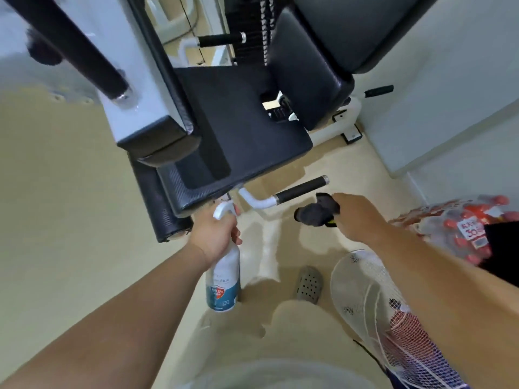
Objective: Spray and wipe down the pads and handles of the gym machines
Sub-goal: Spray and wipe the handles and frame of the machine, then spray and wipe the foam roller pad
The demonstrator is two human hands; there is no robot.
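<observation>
Seat pad: dark, flat, taken as reference.

Spray bottle: gripped at the neck by the left hand, fingers curled round it under the white trigger head. It is held upright just in front of the seat pad's front edge.

Handle: a white bent tube with a black grip, seen just in front of the seat pad's front edge, right of the bottle.

Cloth: dark and bunched, clutched in the right hand. It is held just beside the handle's black grip, in front of the seat pad; contact with the grip cannot be told.

Back pad: upright behind the seat pad, on its right.
</observation>
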